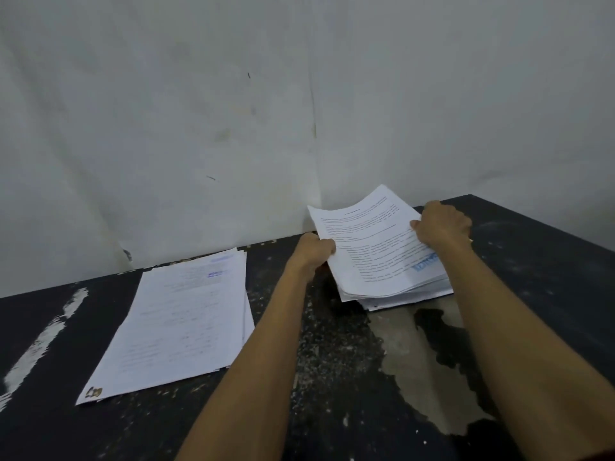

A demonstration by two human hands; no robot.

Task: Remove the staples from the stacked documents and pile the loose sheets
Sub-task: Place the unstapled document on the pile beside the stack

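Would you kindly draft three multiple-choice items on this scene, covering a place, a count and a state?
1. On which side of the left grip does the flat pile of white printed sheets lie? A) its left B) its right C) directly under it
2. How many paper piles rest on the dark worn table? A) one B) four C) two
3. How is the top white printed document of the right stack of white papers? A) flat, untouched B) lifted and bowed C) crumpled
Answers: A, the pile lies apart on that side; C, one pile left, one stack right; B, the left grip and right grip hold its edges as it curves up.
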